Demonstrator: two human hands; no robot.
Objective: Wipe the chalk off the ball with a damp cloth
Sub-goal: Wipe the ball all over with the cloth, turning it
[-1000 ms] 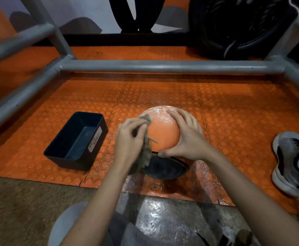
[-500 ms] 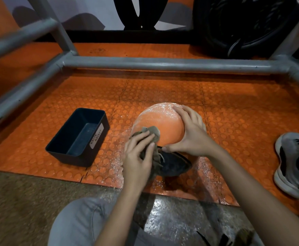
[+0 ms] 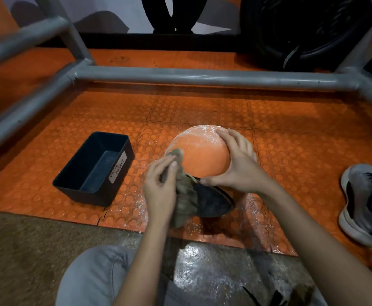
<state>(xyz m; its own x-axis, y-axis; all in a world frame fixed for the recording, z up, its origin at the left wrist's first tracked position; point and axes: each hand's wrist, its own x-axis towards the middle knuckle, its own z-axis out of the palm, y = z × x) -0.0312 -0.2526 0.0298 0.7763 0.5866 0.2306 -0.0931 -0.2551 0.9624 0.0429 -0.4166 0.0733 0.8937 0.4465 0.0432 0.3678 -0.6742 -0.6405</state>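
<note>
Ball, orange w/ white chalk on top and far side, sits on a dark base near the front edge of the studded orange mat, abt mid-width. Right hand is spread round its right side, thumb low, gripping. Left hand bunches the brown cloth and presses it on the ball's lower left. Black bin marked "waste basket" stands apart to the left. Open mat behind, up to the grey pipe frame along back and left edges. Chalk specks dust the mat's front edge; shiny concrete floor below. Shoe at right edge.
</note>
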